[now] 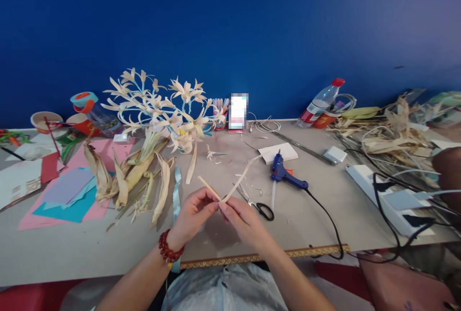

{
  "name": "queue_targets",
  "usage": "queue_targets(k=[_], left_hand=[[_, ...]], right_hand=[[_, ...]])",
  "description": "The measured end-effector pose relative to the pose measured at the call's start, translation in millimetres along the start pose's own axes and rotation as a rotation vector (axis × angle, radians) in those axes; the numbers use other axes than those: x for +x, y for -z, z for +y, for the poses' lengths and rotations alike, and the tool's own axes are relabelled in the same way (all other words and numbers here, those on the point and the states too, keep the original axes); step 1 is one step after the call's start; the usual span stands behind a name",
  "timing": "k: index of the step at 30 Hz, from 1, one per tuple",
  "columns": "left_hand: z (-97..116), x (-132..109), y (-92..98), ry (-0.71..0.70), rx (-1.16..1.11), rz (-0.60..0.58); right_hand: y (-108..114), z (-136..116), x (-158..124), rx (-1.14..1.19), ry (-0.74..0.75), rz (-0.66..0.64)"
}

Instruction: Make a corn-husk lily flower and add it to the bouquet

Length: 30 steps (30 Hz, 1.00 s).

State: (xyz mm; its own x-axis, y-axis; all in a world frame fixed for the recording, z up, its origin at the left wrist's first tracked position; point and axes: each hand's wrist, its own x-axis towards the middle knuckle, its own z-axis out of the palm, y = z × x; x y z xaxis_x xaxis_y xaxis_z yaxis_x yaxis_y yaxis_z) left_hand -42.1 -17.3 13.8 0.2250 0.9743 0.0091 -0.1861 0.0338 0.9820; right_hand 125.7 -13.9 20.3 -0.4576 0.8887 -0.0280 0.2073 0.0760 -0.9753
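Note:
In front of me my left hand (196,210) is closed, pinching a thin pale stick (209,186) that points up and to the left. My right hand (243,219) pinches a long cream strip of corn husk (242,177), whose far end reaches up and to the right. The fingertips of both hands meet where stick and strip come together; the exact join is hidden by my fingers. Just beyond my right hand lie black-handled scissors (265,211). A blue hot glue gun (283,171) rests to the right, its nozzle near a white pad (288,151).
Cream husk flowers (173,118) stand behind my left hand. Dried corn husks (163,186) and coloured paper (68,188) lie left. A lit phone (237,111) leans by the blue wall. At right are a plastic bottle (315,109), wires (306,147) and a corded power strip (363,181).

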Motion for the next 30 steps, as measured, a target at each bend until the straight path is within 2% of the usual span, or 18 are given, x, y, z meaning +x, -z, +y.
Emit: queue_targets(k=[3,6,9,11,13,14,20,22,24,30], left_hand=[[0.1,-0.2,0.8,-0.054,0.063,0.016],[1.0,-0.4,1.4,-0.086,0.094,0.029],[2.8,-1.0,1.8,-0.091,0.073,-0.007],[3.8,-1.7,2.3,-0.091,0.052,-0.035],[4.2,-2.2,3.1,-0.083,0.036,-0.047],[4.3,-2.2,3.5,-0.077,0.035,-0.048],[4.5,-0.4,5.8,-0.124,0.130,-0.056],[5.0,-0.2,6.1,-0.131,0.148,-0.060],[5.2,-0.6,6.3,-0.114,0.144,-0.064],[3.8,-1.0,7.7,-0.104,0.090,-0.068]], right_hand=[[-2.8,-0.5,0.2,0.205,-0.056,0.001],[-4.5,-0.2,-0.7,0.494,-0.183,-0.052],[-1.8,-0.4,-2.4,0.750,-0.300,-0.184],[1.2,-1.0,-3.2,0.865,-0.327,-0.292],[3.3,-2.1,-3.4,0.890,-0.319,-0.339],[3.7,-2.8,-3.2,0.857,-0.300,-0.323],[0.9,-7.8,-1.0,0.299,-0.085,-0.109],[0.4,-7.9,-0.3,0.229,-0.036,-0.088],[0.5,-7.1,-0.3,0.320,-0.063,-0.125],[3.6,-6.9,-4.5,0.832,-0.292,-0.305]])
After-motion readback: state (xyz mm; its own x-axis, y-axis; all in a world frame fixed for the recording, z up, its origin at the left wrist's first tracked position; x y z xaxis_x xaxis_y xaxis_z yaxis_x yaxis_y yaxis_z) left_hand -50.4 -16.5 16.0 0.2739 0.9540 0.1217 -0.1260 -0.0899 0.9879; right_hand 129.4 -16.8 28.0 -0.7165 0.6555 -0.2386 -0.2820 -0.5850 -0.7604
